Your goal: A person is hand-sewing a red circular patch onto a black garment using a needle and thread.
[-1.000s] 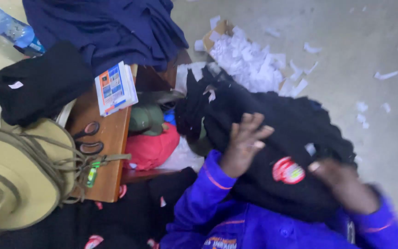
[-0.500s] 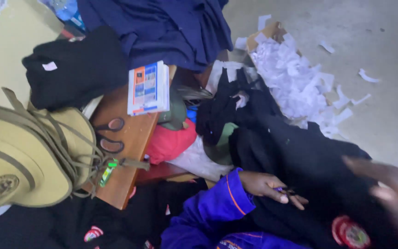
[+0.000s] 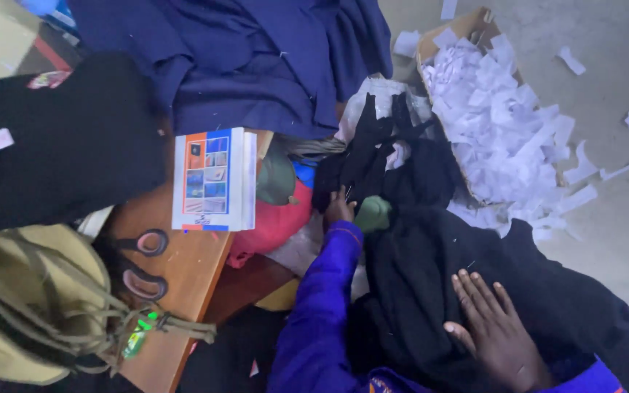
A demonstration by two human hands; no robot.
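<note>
Grey floor [image 3: 606,240] strewn with white paper scraps; wooden table [image 3: 191,269] as landmark. Black garment [image 3: 431,276] right of table, draped low. Left hand [image 3: 338,209] just right of table, fingers closed, pinching garment's upper edge. Right hand [image 3: 495,333] further right, fingers spread flat, pressing on garment. On table: booklet [image 3: 212,178], scissors [image 3: 143,262]. Cardboard box [image 3: 467,29] of scraps beyond garment.

A wooden table [image 3: 183,291] carries scissors [image 3: 142,263], a booklet [image 3: 212,179], a tan bag [image 3: 30,306] and dark cloth [image 3: 60,145].
</note>
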